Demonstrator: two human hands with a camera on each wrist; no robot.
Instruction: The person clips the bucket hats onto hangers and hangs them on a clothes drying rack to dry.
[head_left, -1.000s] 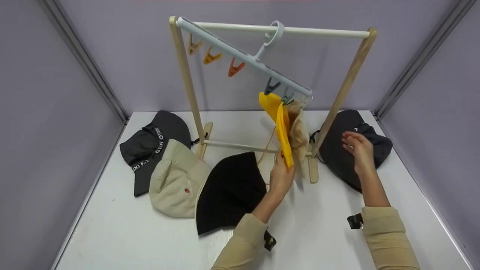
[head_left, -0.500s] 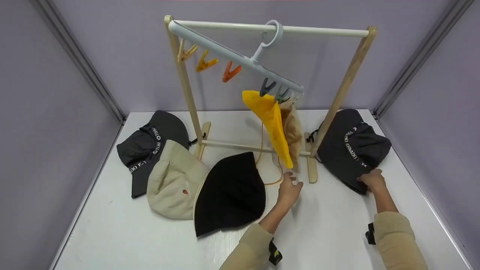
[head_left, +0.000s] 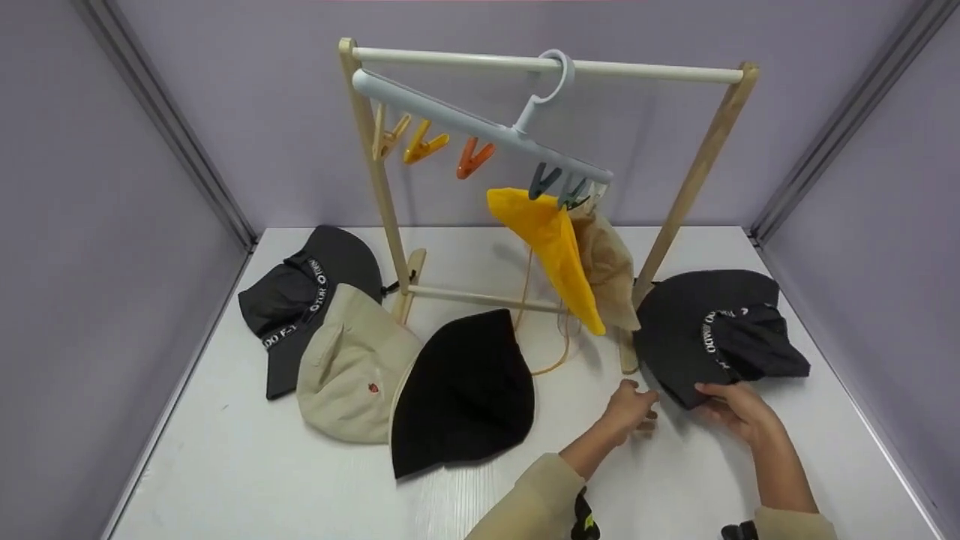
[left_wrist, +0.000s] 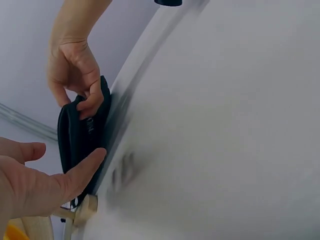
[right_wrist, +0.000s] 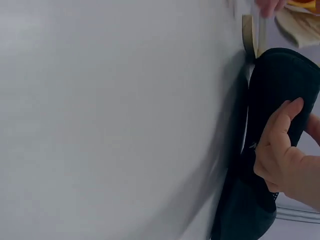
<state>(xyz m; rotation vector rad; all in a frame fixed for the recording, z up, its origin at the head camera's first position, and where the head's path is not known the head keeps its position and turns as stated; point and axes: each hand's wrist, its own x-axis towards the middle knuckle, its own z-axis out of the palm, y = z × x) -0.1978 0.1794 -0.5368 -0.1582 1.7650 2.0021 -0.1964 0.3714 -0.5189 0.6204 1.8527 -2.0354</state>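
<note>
My right hand (head_left: 742, 412) pinches the near brim edge of a dark bucket hat (head_left: 671, 337) with white lettering on its band, at the right of the table. In the right wrist view, the fingers (right_wrist: 280, 135) lie on one face of the hat's brim (right_wrist: 277, 85), with the thumb behind it. Just left of the hat, my left hand (head_left: 628, 411) hovers with relaxed fingers and holds nothing. A yellow hat (head_left: 547, 247) hangs from a grey-green clip (head_left: 572, 193) on a pale blue hanger (head_left: 465, 116), and a tan hat (head_left: 607, 270) hangs behind it.
The hanger hooks over the white bar (head_left: 652, 71) of a wooden rack and slopes down to the right. Several clips, including an orange clip (head_left: 474, 159), hang along it. At the left lie a dark cap (head_left: 330, 262), a beige hat (head_left: 356, 375) and a black hat (head_left: 465, 397).
My left hand has let go of the yellow hat and moved right and nearer. My right hand has taken the dark hat's brim and pulled it nearer. The hanger has swung slightly.
</note>
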